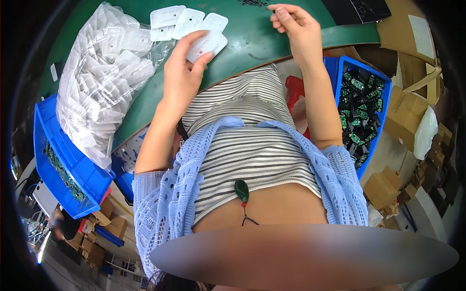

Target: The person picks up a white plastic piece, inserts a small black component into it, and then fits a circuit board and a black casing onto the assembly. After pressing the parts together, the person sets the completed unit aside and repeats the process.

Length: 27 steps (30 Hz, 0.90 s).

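Observation:
My left hand (183, 68) grips a white plastic cover (209, 44) by its edges, just above the near side of the green table (242, 52). Several similar white plates (188, 23) lie beyond it, partly overlapping. Off to the right, my right hand (297, 26) is raised over the table with thumb and forefinger pinched together. Whatever is between those fingertips is too small to make out. Close to them, a scatter of tiny black parts (253, 2) lies at the far edge of the view.
A clear plastic bag (109, 72) full of white covers rests on the left. Blue bins stand on both sides; the right bin (387, 104) holds black parts with green circuit boards. A black sheet (347, 10) lies far right, near cardboard boxes (405, 114).

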{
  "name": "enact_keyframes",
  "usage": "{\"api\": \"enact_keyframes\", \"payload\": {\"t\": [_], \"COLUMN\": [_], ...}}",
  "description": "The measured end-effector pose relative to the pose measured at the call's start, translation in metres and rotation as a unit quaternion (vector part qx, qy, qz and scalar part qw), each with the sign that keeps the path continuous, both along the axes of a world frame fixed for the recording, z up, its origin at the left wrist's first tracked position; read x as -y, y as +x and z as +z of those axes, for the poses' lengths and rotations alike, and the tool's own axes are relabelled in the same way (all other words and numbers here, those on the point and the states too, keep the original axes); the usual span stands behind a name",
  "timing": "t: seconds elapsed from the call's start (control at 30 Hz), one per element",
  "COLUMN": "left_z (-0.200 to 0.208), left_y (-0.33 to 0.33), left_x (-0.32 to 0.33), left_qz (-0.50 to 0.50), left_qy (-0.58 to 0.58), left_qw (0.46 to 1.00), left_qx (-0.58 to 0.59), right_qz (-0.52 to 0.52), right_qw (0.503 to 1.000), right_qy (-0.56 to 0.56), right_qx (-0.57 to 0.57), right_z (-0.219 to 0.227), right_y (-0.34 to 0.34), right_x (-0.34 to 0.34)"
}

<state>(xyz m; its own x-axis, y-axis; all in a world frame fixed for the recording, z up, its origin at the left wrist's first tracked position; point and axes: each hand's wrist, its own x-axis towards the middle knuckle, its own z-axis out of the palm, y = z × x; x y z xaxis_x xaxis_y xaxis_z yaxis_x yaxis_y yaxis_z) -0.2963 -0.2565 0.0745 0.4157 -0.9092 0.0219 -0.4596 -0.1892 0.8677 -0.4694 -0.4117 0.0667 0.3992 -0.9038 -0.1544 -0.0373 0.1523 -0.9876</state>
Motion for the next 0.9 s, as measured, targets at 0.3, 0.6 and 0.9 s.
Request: {"api": "enact_keyframes", "payload": {"t": [0.3,0.6,0.9], "left_z": [0.025,0.017,0.023], "left_y": [-0.029,-0.038,-0.04], "left_x": [0.034,0.038,0.033], "left_qz": [-0.06,-0.058,-0.066], "left_qy": [-0.137,-0.211,-0.181], "left_qw": [0.986,0.974,0.981], "left_qx": [-0.074,0.053,-0.033], "right_qz": [0.075,0.003,0.062], "right_qw": [0.994,0.989,0.998], "right_qy": [0.001,-0.141,-0.015], "right_qx": [0.081,0.036,0.025], "right_z": [0.027,0.031,0.04], "right_y": [-0.001,0.004,-0.007], "right_x": [-0.039,-0.059,-0.058]}}
